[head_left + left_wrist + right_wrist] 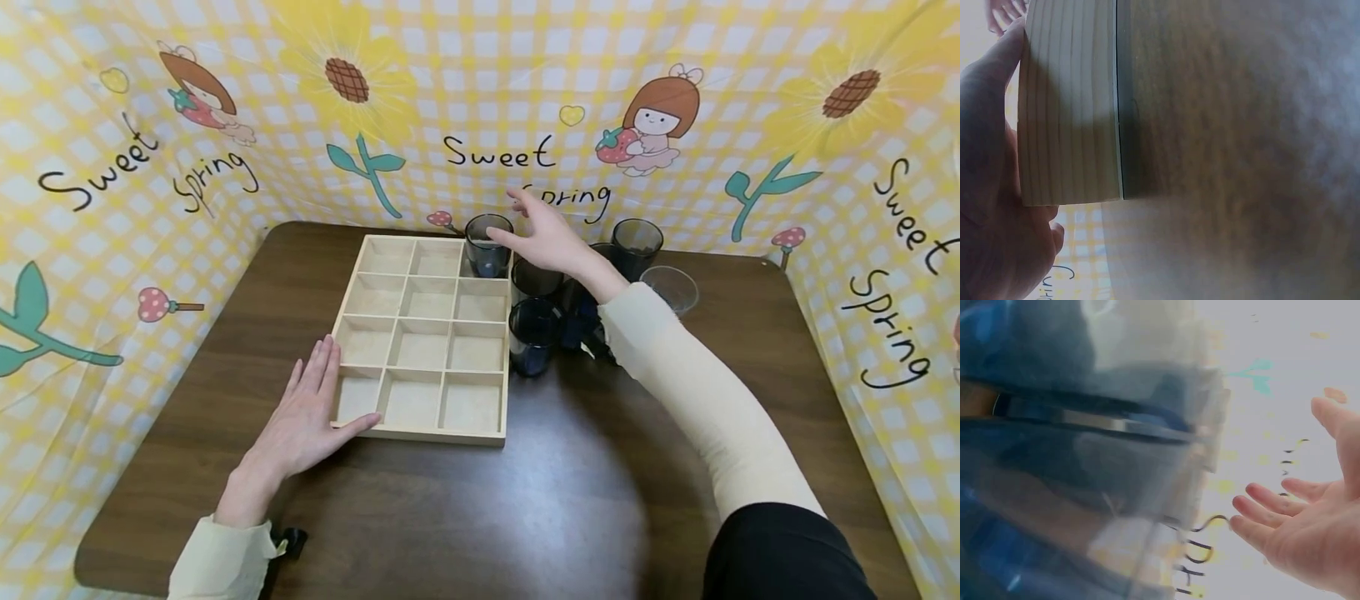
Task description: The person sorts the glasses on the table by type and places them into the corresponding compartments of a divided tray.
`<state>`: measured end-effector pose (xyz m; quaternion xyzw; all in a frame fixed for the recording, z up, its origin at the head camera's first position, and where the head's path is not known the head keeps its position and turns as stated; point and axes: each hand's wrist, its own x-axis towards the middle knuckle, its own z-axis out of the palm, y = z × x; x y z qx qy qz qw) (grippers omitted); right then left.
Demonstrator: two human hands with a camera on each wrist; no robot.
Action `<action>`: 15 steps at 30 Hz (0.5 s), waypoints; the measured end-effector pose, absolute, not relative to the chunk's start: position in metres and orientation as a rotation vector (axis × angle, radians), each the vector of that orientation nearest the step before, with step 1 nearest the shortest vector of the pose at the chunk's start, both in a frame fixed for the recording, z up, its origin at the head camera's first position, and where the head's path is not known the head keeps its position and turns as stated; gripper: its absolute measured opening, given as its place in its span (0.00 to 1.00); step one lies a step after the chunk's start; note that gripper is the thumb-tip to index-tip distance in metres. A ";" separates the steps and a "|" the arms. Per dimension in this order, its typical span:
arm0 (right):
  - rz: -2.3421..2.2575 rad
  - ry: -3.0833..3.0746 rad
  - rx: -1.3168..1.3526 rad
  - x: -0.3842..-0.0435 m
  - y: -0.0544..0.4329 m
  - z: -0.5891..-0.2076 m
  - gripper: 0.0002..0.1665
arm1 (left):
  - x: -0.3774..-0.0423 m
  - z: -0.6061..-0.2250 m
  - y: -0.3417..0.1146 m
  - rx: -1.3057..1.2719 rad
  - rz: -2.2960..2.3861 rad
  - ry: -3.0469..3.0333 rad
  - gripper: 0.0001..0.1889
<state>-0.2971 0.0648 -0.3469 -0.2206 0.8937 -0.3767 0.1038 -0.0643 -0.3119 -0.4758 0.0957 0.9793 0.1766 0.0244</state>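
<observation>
A wooden box (420,433) with a grid of compartments lies on the table. My left hand (303,425) rests at its near left corner, fingers extended along the left side and thumb over the front edge. In the left wrist view that hand (991,187) lies against the box's wooden wall (1069,125). A dark tinted glass (489,250) stands upright in the far right compartment. My right hand (551,237) hovers just right of this glass with fingers spread and nothing held. Its open palm (1310,544) shows apart from the blurred glasses in the right wrist view.
Several dark glasses, including a near one (534,337) and a far one (637,246), crowd the box's right side, partly hidden by my right arm. A clear glass (670,290) stands beyond the forearm. Checked cloth (480,100) walls the brown table (570,500) at back and sides.
</observation>
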 end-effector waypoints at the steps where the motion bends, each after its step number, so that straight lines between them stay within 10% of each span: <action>1: -1.131 2.642 -0.667 -0.292 0.069 -0.344 0.50 | -0.064 -0.476 -0.312 0.296 0.547 3.028 0.66; 15: -1.367 2.698 -0.703 -0.220 0.155 -0.351 0.45 | -0.066 -0.476 -0.311 0.298 0.558 3.014 0.66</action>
